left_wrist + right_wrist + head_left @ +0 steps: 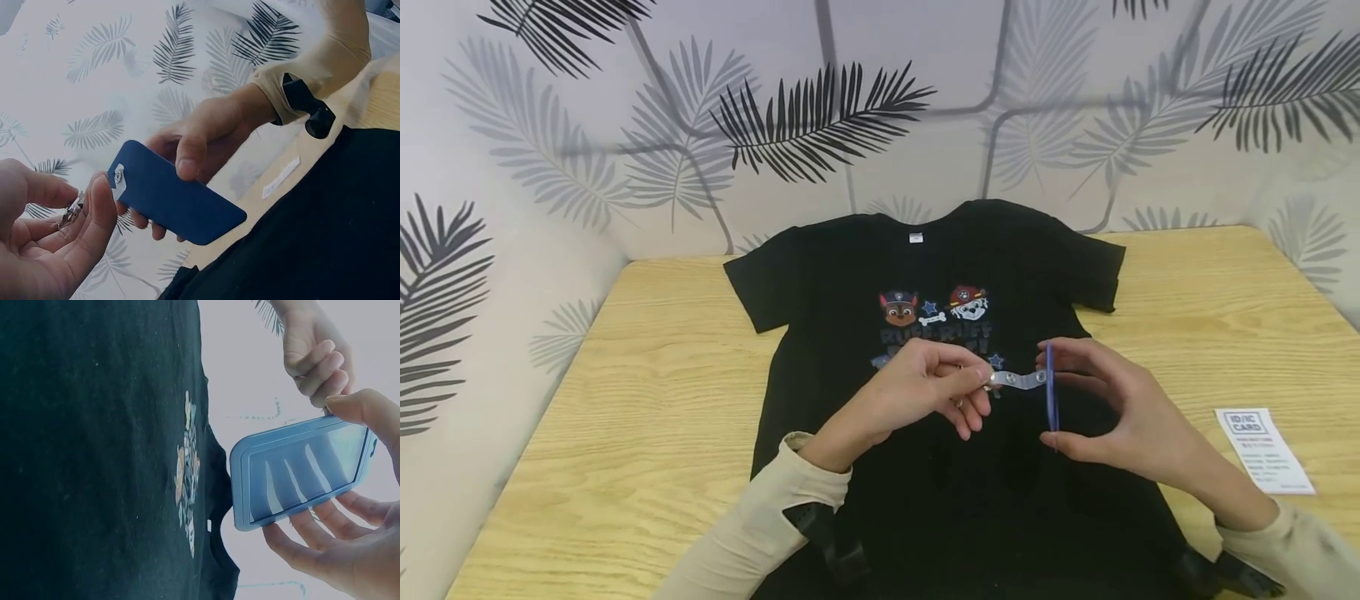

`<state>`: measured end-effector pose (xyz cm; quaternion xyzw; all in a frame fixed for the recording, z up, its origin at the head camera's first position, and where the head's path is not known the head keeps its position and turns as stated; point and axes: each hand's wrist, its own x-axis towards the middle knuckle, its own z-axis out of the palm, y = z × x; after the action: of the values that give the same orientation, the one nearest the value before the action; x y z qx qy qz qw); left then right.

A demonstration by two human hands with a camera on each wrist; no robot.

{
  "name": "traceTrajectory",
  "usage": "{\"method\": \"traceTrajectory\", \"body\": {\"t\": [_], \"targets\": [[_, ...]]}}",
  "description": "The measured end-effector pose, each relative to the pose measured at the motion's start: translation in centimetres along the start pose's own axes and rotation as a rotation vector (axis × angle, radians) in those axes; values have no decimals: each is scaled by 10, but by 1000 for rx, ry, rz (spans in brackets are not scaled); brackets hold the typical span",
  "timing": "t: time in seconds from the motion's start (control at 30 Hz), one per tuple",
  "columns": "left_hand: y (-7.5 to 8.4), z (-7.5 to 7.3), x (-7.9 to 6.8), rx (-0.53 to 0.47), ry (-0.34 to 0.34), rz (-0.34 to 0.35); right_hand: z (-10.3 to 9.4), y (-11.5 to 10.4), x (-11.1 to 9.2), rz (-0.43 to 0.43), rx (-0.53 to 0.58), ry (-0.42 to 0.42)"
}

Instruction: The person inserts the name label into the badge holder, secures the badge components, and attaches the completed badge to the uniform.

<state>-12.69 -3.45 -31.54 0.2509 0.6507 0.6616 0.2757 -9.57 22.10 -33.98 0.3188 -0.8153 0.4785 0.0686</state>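
Observation:
Held by its edges between thumb and fingers of my right hand (1120, 408) is a blue badge holder (178, 194), seen edge-on in the head view. Its clear window (306, 472) faces the right wrist camera. A clear strap with metal snaps (1018, 380) runs from the holder to my left hand (928, 387). Thumb and forefinger of that hand pinch the strap's metal clip (72, 209). Both hands are above a black T-shirt (962, 500) with a cartoon dog print (934, 312), spread out on the table.
A white printed card (1265, 450) marked ID/IC CARD lies on the wooden table (647, 400), right of the shirt. Behind the table hangs a pale backdrop (910, 67) with leaf patterns. Dark wrist straps (827, 537) sit over the beige sleeves.

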Motion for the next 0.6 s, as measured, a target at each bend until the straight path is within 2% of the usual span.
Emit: {"method": "traceTrajectory", "body": {"t": [0.27,0.6], "targets": [[-12,0,10,29,72,-44,-6,2,-5,14,-40,44],[-32,6,32,-6,82,-117,-11,4,-9,43,-46,58]]}}
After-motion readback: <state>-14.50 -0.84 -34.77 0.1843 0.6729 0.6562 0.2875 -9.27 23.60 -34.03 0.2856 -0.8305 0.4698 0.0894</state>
